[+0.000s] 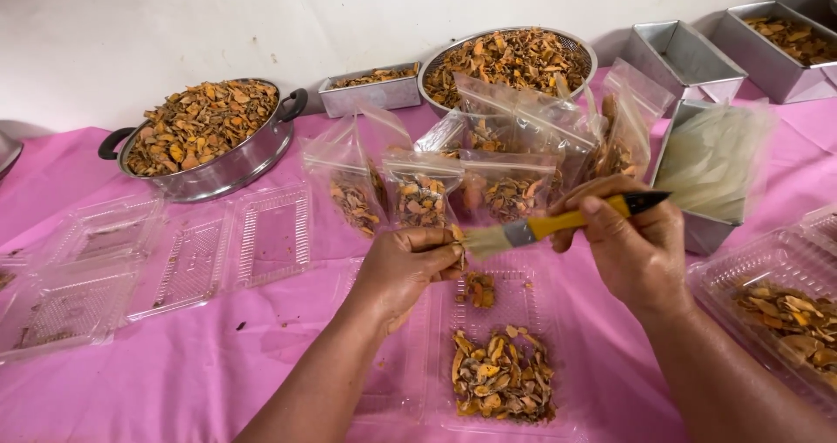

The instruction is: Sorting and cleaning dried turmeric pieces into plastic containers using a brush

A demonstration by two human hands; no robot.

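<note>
Tabletop (218, 364): draped in a pink cloth, pushed against a pale wall.
Steel pot (228, 166): two black handles, heaped with dried orange-brown slices, standing far left.
Metal colander (506, 59): round, piled with the same slices, at the back centre.
Small tin (366, 94): rectangular, partly filled, between pot and colander.
Far tins (684, 55): two rectangular ones at the back right; the nearer looks empty, the other (780, 46) holds slices.
Plastic bags (418, 194): clear, part-filled, standing in a cluster before the colander.
Open clamshell boxes (174, 251): clear, empty, lying flat at left.
Right-hand box (785, 312): clear, holding slices, at the frame edge.
</note>
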